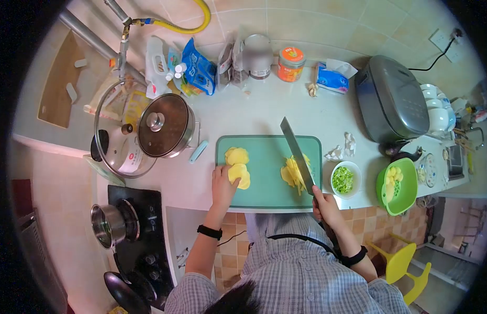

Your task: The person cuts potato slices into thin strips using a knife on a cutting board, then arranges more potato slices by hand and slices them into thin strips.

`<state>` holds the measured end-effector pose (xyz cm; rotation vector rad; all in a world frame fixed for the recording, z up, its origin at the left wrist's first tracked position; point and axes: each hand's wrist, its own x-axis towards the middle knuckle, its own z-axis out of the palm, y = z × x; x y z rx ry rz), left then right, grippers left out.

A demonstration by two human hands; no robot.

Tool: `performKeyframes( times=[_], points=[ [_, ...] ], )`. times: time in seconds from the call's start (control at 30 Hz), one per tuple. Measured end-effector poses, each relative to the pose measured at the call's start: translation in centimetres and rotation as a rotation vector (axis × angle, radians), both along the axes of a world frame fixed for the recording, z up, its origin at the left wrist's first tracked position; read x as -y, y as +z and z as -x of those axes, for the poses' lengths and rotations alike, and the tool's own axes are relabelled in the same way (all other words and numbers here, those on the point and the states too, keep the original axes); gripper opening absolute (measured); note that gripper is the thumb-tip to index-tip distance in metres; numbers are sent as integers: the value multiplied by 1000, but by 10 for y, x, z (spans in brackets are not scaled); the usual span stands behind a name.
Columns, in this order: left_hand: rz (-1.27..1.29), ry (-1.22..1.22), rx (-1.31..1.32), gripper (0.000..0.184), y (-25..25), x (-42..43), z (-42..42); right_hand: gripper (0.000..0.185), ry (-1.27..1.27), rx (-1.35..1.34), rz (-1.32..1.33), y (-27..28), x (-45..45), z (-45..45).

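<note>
From head height, we look forward and steeply down over the counter [264,107] in one wide, round-edged view.

Left arm [201,251] reaches forward, left hand [222,187] palm down — fingers bent, thumb out toward the right. Right arm [348,243] angles inward from the right, right hand [327,208] curled in a tight grip — thumb side forward. Hands well apart, both ahead of the torso [306,256].
</note>
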<state>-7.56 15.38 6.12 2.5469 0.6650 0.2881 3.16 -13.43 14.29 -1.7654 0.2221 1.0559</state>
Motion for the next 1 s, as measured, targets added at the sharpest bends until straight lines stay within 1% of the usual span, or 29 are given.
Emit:
performKeyframes(
  times=[0.1,0.23,0.3,0.33,0.4,0.43,0.5,0.53,0.6,0.73,0.8,0.83,0.9,0.93,1.0],
  points=[
    [52,58,-8,47,-4,-1,1,52,-9,-6,-17,4,-6,4],
    [135,44,58,42,-9,-9,7,52,-34,21,-5,7,-10,10],
    [160,65,116,34,-8,-12,7,52,-46,33,4,7,-11,12],
    [159,56,119,34,-8,-14,7,53,-60,27,2,6,-11,13],
    [237,44,107,26,-7,-18,5,54,-81,25,-2,7,-13,14],
    [236,38,110,26,-8,-20,4,54,-88,24,-10,7,-14,15],
    [436,54,103,24,-11,-24,2,55,-99,24,-20,8,-16,18],
    [434,51,104,24,-15,-25,2,53,-109,28,-18,8,-18,20],
    [132,-51,118,25,-19,-25,3,52,-125,33,-18,8,-21,25],
    [118,-17,100,26,-16,-16,6,52,-151,20,-22,8,-27,32],
    [364,123,67,26,-21,-13,6,53,-164,10,-37,6,-29,36],
    [363,119,65,26,-24,-14,6,53,-164,13,-41,4,-29,38],
    [440,104,54,25,-25,-14,5,52,-169,16,-45,0,-30,43],
    [443,99,51,25,-24,-13,6,53,-171,20,-32,0,-31,46],
    [261,-49,102,25,-19,-11,6,53,-175,26,-20,1,-33,50]
  ],
)
